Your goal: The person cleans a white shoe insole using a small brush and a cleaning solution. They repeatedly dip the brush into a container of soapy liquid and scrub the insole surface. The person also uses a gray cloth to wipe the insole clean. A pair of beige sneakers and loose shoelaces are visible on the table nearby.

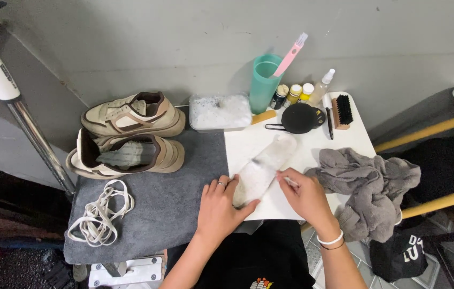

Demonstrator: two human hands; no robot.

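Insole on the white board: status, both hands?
Left hand flat on soapy insole, pinning it. Right hand at its edge, gripping small tool, mostly hidden. Grey towel beside, apart.

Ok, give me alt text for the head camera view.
Two hands work on a soapy white insole on a white table: left hand steadies it, right hand holds a small brush. Beige sneakers and laces lie left, a grey towel right.

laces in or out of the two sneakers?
Out. Both sneakers show bare tongues with no lacing, and the white laces lie in a loose pile on the grey mat beside them.
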